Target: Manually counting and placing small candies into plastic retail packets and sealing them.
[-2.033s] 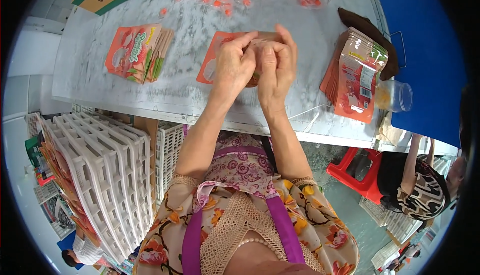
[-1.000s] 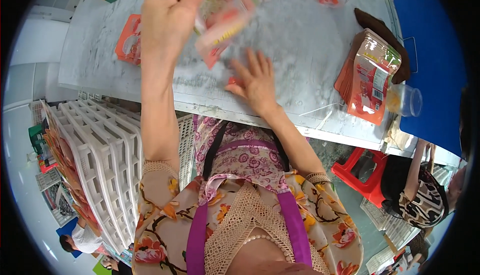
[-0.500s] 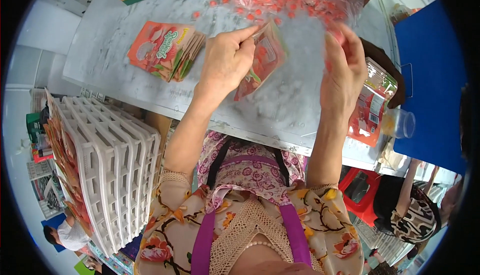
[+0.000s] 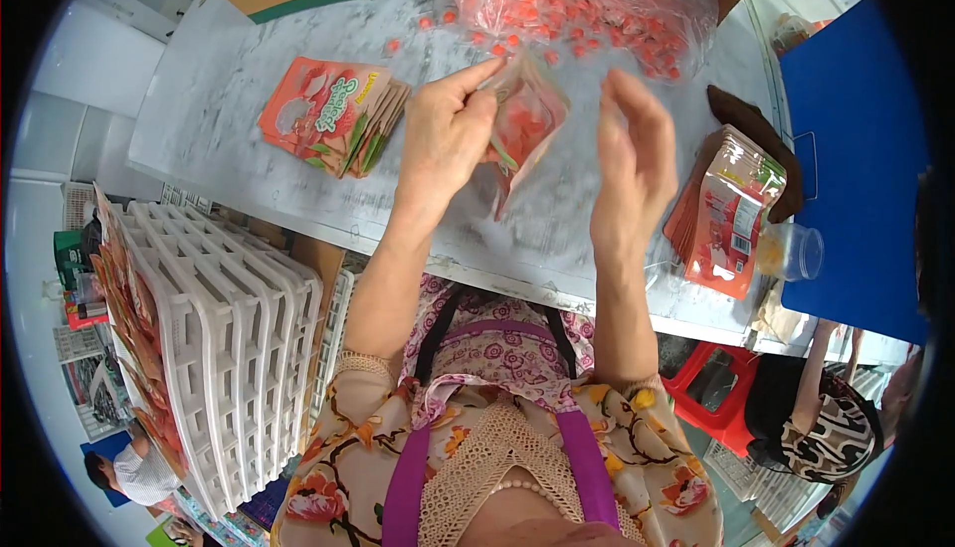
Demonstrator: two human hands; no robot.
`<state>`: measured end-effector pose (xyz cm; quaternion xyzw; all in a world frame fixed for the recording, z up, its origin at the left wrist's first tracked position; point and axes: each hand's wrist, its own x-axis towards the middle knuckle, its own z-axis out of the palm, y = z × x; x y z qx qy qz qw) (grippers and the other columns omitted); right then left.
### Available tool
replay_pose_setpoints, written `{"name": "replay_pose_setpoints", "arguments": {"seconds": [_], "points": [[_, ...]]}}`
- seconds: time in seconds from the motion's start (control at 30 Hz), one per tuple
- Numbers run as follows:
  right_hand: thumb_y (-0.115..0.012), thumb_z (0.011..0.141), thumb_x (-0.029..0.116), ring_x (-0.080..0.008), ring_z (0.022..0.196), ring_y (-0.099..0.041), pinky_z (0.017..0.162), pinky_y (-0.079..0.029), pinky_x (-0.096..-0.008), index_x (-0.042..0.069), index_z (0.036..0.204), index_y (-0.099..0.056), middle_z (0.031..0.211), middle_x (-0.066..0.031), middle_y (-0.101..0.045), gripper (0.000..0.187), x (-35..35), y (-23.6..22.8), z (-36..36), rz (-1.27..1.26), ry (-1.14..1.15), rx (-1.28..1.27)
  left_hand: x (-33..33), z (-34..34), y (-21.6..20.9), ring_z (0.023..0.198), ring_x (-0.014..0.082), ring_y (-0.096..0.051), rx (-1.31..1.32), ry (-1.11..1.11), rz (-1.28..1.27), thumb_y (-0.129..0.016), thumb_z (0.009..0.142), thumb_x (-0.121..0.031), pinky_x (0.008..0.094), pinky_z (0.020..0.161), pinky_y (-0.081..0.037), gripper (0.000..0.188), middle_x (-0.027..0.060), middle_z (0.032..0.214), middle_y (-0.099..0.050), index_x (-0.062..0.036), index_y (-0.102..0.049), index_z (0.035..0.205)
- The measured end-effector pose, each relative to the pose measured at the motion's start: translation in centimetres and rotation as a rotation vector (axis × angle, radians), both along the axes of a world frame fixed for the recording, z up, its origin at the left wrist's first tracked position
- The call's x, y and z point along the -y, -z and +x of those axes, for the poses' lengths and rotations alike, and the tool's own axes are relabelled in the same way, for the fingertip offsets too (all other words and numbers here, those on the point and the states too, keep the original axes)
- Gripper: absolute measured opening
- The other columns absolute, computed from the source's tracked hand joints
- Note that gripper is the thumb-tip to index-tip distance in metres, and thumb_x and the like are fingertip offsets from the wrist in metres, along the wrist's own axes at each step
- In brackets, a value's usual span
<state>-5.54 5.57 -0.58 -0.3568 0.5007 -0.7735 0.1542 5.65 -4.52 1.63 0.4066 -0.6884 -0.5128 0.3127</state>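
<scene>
So, left fingers (image 4: 474,78) tight on a pouch (image 4: 527,127), right fingers (image 4: 647,114) slightly apart.

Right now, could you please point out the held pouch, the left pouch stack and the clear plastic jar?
Held pouch (image 4: 528,121), head view: middle of its visible side.
Left pouch stack (image 4: 333,109), head view: its top face.
Clear plastic jar (image 4: 796,252), head view: side wall.
</scene>
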Motion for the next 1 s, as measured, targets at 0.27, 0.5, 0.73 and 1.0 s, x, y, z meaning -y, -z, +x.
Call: {"name": "replay_pose_setpoints", "arguments": {"seconds": [0.27,0.5,0.73,1.0], "points": [[-0.073,0.080,-0.001,-0.0224,0.115,-0.060,0.093,-0.051,-0.0350,0.003,0.129,-0.058,0.134,-0.0146,-0.057,0.052,-1.8,6.4,-0.5,0.322,0.053,-0.408,-0.9,0.9,2.2,0.058,0.0079,-0.057,-0.287,0.019,0.123,-0.060,0.096,-0.019,0.0228,0.059,-0.051,0.044,0.0013,0.077,-0.061,0.0038,-0.052,0.133],[-0.078,0.077,0.002,-0.0119,0.084,-0.061,0.076,-0.051,-0.0256,0.001,0.100,-0.071,0.095,-0.0074,-0.066,0.024,-1.7,5.1,-1.7,0.211,0.031,-0.096,1.7,1.7,10.4,0.089,0.0103,-0.058,-0.459,0.188,0.244,-0.067,0.090,-0.012,0.0263,0.078,-0.048,0.017,0.0019,0.090,-0.062,0.0015,-0.072,0.100],[-0.078,0.076,-0.001,-0.0111,0.069,-0.061,0.066,-0.052,-0.0261,0.001,0.079,-0.064,0.079,-0.0066,-0.069,0.015,-3.4,5.6,-2.8,0.277,-0.166,0.145,-2.4,2.1,9.6,0.075,0.0079,-0.053,-0.384,0.013,0.038,-0.070,0.087,-0.014,0.0246,0.065,-0.045,0.015,-0.0004,0.084,-0.056,0.0010,-0.071,0.085],[-0.079,0.077,0.002,-0.0095,0.069,-0.060,0.063,-0.049,-0.0239,0.004,0.076,-0.061,0.081,-0.0070,-0.070,0.018,-2.6,6.8,-3.5,0.107,-0.092,0.237,-0.9,3.3,10.2,0.059,0.0047,-0.052,-0.607,0.095,0.327,-0.069,0.085,-0.008,0.0214,0.050,-0.043,0.013,0.0005,0.082,-0.065,0.0016,-0.071,0.094]]}}
